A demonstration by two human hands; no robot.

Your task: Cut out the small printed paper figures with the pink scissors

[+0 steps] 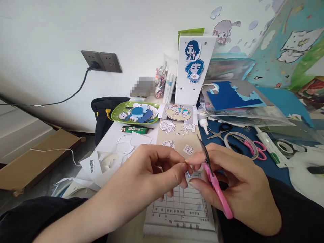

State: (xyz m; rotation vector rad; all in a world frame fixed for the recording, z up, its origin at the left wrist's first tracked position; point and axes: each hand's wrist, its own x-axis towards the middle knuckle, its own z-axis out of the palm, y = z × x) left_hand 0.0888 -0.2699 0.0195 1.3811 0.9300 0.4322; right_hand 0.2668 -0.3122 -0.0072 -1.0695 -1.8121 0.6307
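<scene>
L hand (162, 175) pinches tiny paper bit (188, 173); R hand (227, 185) grips pink scissors (215, 189), blades twd 11 o'clock. Green tray (116, 113) at 11 o'clock from hands.

You have a pair of pink-handled scissors (215, 189) in your right hand (235, 189), seen nearly edge-on and tilted, dark metal blades pointing up and slightly left, the handle slanting down to the right across your palm. Pinched in the fingertips of your left hand (162, 172) is a tiny paper piece (188, 173), white with dark lines, mostly hidden by your fingers, its visible end slanting downward.
</scene>
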